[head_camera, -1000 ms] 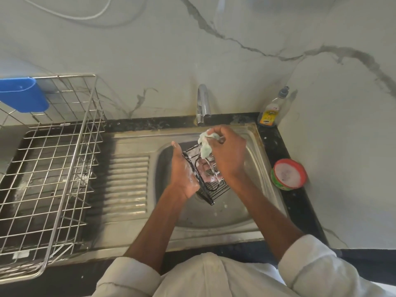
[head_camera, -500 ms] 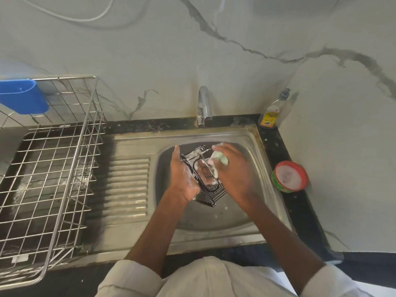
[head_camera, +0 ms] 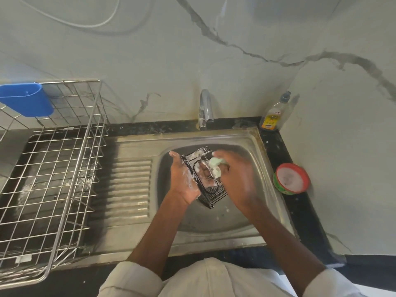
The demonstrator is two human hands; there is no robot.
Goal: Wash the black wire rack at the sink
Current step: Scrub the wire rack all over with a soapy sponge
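Rack (head_camera: 203, 179), gripped on edge by the left hand (head_camera: 184, 181), ran lengthwise over the sink (head_camera: 252, 142); the right hand (head_camera: 237, 176) clutched a scrub pad (head_camera: 215, 168) against it.

Two hands (head_camera: 184, 181) (head_camera: 237, 179); one black wire rack (head_camera: 211, 192), sponge (head_camera: 215, 167), tap (head_camera: 205, 109), bottle (head_camera: 273, 115), tub (head_camera: 291, 179), drying basket (head_camera: 64, 168).

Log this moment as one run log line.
stage: scrubbing | left hand: holds black wire rack | right hand: rubs pale green sponge on it | tap: off
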